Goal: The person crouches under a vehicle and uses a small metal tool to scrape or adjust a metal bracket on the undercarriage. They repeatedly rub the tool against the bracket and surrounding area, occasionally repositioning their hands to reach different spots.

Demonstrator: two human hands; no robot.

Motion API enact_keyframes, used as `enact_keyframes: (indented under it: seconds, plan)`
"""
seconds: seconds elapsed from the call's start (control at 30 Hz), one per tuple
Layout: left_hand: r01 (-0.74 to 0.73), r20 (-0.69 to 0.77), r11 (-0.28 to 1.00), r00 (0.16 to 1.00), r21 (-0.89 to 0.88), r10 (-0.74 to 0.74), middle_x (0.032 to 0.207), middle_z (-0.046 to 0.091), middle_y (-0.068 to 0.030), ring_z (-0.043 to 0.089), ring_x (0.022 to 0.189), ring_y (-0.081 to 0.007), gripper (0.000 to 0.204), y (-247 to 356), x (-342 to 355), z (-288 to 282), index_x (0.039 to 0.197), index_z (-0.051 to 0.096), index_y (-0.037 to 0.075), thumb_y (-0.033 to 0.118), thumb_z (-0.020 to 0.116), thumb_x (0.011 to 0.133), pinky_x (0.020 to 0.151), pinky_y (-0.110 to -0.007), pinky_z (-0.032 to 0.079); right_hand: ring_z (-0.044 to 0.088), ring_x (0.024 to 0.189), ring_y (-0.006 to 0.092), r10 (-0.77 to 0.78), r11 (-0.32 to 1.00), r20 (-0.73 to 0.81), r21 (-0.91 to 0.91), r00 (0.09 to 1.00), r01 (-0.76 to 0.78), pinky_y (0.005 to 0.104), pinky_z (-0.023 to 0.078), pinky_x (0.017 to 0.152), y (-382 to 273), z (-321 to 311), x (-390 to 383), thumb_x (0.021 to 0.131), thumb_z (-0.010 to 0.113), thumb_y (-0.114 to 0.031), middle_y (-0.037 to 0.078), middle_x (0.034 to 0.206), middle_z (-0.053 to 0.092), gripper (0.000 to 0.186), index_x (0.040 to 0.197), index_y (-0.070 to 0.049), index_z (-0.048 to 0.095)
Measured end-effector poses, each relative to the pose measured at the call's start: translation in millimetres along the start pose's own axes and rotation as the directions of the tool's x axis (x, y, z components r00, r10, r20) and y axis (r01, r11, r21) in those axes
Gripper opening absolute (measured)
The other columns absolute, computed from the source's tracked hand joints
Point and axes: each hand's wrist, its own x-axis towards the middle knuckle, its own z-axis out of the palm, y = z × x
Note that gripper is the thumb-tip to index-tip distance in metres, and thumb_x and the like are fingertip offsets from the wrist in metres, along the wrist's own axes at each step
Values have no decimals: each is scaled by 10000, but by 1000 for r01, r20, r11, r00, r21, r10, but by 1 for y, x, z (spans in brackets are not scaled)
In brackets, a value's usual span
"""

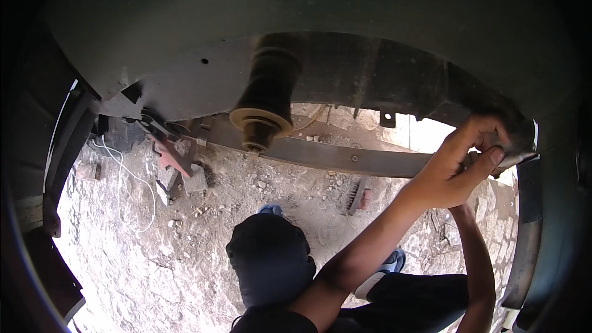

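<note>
My left hand (459,166) reaches up to the right end of a dark curved metal panel (394,80) above me. Its fingers curl over the top, and the thumb presses against a thin greyish piece (513,159) at the panel's corner; what that piece is I cannot make out. My right forearm (480,265) rises from the lower right behind the left wrist. The right hand is hidden there, so its fingers do not show. Left of my hands, a black ribbed rubber part with a round metal end (262,120) hangs from the panel.
A long flat metal bar (345,159) curves across below the panel. On the dusty, rubble-strewn floor lie a wire brush (357,197), a reddish metal piece (172,155) against broken blocks (196,179), and a white cable (148,191). Dark body panels (37,148) stand at the left.
</note>
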Motion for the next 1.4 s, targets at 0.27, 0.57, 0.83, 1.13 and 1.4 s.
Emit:
enact_keyframes:
  seconds: [0.27,0.57,0.83,1.13,1.4]
  plan:
    - [39,-44,999,998,-26,-40,927,530,-36,526,747,-73,228,-1,-3,-4,1160,458,46,58,543,949,626,-233,444,329,1382,315,-52,999,19,-13,998,52,533,234,1122,-14,9,2,909,451,-136,166,1460,399,481,1376,-20,437]
    - [-12,-123,999,992,33,16,798,502,-3,466,707,-74,186,8,6,1,1097,474,31,42,550,928,671,-242,390,332,1379,322,-54,998,12,-15,998,54,540,237,1118,-7,6,-4,894,451,-117,169,1457,402,492,1377,-21,433]
    - [34,-35,997,999,-76,-37,943,516,-57,456,664,-59,281,4,-1,-3,1191,428,31,186,534,981,566,-214,388,335,1375,333,-55,998,-7,-9,998,55,549,241,1113,-9,6,-2,880,454,-98,174,1452,406,506,1380,-26,426]
    - [23,-96,999,995,-44,-27,741,513,29,424,609,-17,223,0,-4,-3,1175,510,30,151,516,987,517,-191,326,347,1367,345,-21,981,10,195,1000,19,570,256,1102,-35,1,-2,908,485,-129,180,1441,414,459,1354,-28,444]
    - [-27,-168,999,985,26,31,840,614,-6,469,577,-3,182,5,8,-7,1121,577,28,122,482,998,532,-180,428,285,1406,285,-73,991,57,-108,996,79,532,204,1139,-9,32,7,958,463,-202,135,1502,338,450,1367,-14,436]
